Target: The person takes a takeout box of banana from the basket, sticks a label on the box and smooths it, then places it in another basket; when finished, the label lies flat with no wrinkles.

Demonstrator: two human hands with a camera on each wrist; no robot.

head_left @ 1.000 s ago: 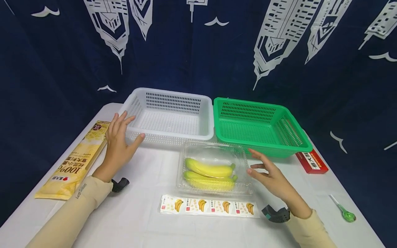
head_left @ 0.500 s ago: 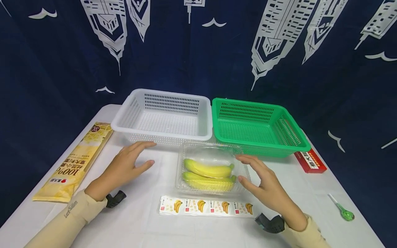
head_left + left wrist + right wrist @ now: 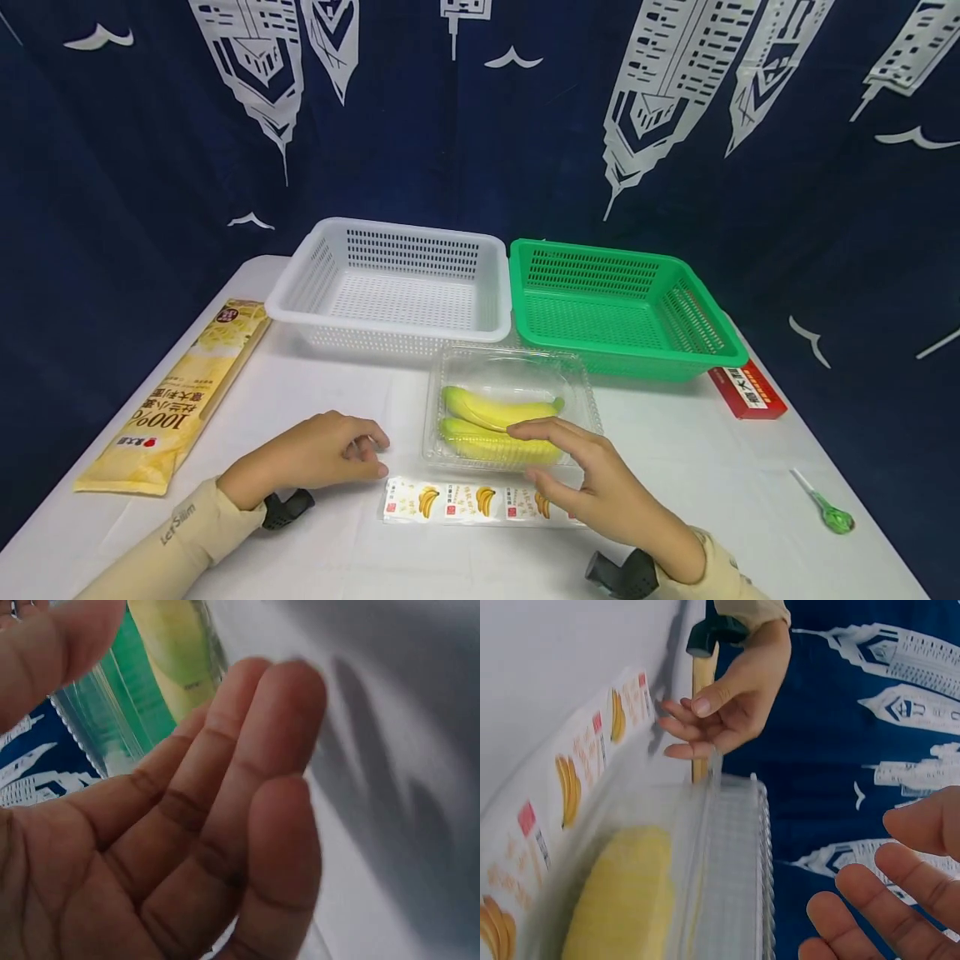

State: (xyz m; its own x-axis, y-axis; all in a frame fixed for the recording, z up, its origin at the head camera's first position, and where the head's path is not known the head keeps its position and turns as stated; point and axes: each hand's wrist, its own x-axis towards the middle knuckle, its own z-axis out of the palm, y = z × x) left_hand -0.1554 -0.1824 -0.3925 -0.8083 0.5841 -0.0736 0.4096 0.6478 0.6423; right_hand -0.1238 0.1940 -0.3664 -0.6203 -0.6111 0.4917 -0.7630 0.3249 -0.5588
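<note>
My left hand [image 3: 311,454] hovers near the left end of a strip of banana-printed labels [image 3: 483,502]; its fingers bend loosely around nothing, as the left wrist view also shows. The right hand [image 3: 607,487] is over the strip's right end and the front right corner of a clear plastic clamshell box [image 3: 510,367]. Its thumb and fingers are apart and hold nothing. Two yellow-green bananas [image 3: 498,412] lie side by side inside the box, seen through its lid. The right hand hides the right end of the strip.
Behind the box stand a white basket [image 3: 397,321] and a green basket [image 3: 630,354], side by side. A yellow pasta packet [image 3: 172,404] lies at the left edge. On the right are a red box [image 3: 750,392] and a green lollipop [image 3: 834,517].
My left hand has come down from beside the white basket towards the label strip. The right hand has moved left and nearer, from the box's right side to over its front corner.
</note>
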